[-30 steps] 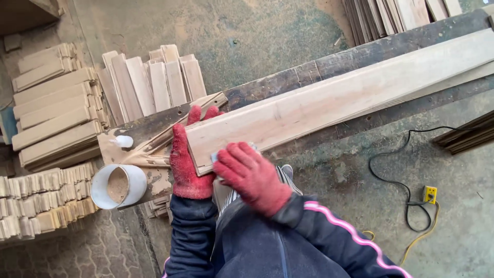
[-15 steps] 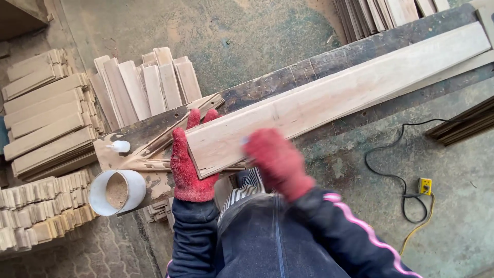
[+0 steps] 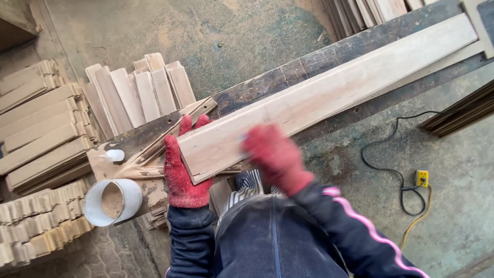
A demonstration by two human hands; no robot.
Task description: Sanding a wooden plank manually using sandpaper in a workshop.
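The long pale plank (image 3: 319, 98) lies on the dark surface (image 3: 257, 87), its length running from the near left end up toward the far right. The left hand (image 3: 181, 170), in a red glove, clamps the plank's near end. The right hand (image 3: 272, 154), blurred, presses on the plank's face; its grip I cannot tell. A white tub (image 3: 113, 202) at the surface's left end holds brownish sawdust.

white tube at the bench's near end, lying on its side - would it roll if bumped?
Probably. The white tube is round, lies on its side at the bench end and overhangs the edge. It looks hollow with thin walls, so likely light, and a nudge from the left hand might tip it off.
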